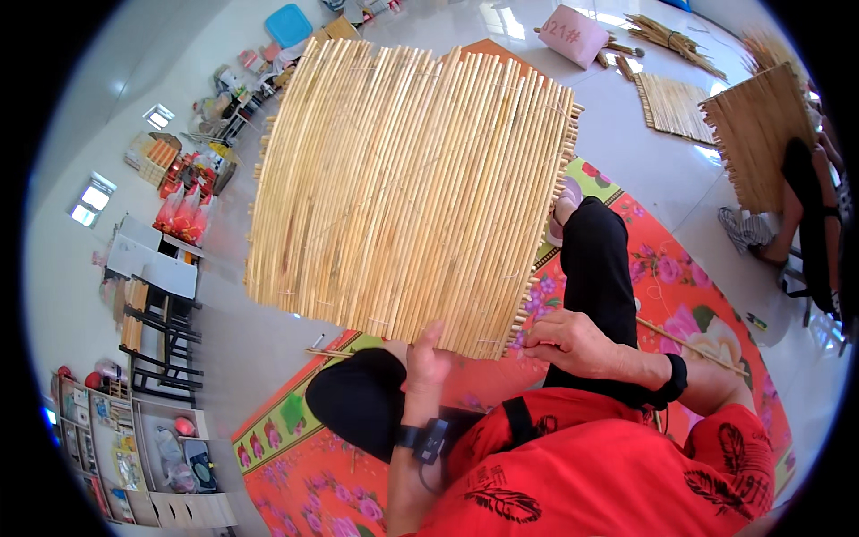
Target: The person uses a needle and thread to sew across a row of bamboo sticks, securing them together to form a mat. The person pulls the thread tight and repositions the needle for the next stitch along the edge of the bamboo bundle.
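So the stalk panel [412, 206] is held up over the far-left edge of the floral mat [309, 465], with the person sitting on that same mat. Left hand [428, 365] has the near edge, thumb on the face and the other fingers hidden behind, so I'd call that a hold. Right hand [573, 345] is bunched up at the near right corner; can't tell if those fingers are pinching a stalk, some thread or nothing.

My guess: light for its size, stiff along the stalks, but floppier across them, since only thin thread stitches [380, 320] show. Stalks look smooth, maybe a bit slick, and the loose-looking ends could snap or slide out. I'd grab both side edges, several stalks in, never one outer stalk.
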`<state>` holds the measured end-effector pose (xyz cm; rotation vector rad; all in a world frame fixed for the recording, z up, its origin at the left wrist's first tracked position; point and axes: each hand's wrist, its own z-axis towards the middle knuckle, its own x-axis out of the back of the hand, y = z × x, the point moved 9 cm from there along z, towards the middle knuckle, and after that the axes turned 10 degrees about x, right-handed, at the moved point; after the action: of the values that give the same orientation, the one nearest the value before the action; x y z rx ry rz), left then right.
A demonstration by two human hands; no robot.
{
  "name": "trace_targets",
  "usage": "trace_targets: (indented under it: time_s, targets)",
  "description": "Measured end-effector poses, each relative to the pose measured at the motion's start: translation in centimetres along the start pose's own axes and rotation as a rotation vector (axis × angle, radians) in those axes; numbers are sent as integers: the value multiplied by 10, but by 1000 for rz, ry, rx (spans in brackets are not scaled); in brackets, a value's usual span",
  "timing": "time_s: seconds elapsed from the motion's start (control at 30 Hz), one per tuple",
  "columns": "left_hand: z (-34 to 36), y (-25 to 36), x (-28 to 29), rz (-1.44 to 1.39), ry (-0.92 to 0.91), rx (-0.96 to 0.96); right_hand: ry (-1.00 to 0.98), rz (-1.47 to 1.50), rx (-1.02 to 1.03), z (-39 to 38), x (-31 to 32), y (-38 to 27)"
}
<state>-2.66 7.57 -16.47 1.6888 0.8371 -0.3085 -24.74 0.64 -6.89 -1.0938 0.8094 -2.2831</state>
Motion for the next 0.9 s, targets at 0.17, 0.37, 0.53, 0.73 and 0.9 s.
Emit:
trace_targets:
  time_s: [0.17, 0.37, 0.53, 0.73, 0.9]
  targets:
    - [-9, -9, -6, -45, 2, -29, 344, 273, -44, -10, 17, -2]
    - [-15, -58, -43, -295, -22, 139, 703, 416, -290, -14, 38, 25]
    - [-11, -137, -87, -471, -201, 441, 812, 298, -553, -37, 54, 87]
    - [9, -166, -68, -561, -135, 612, 623, 72, -671, -29, 45, 127]
    - [-46, -103, -91, 452, -593, 830, 507, -169, -682, -27, 41, 138]
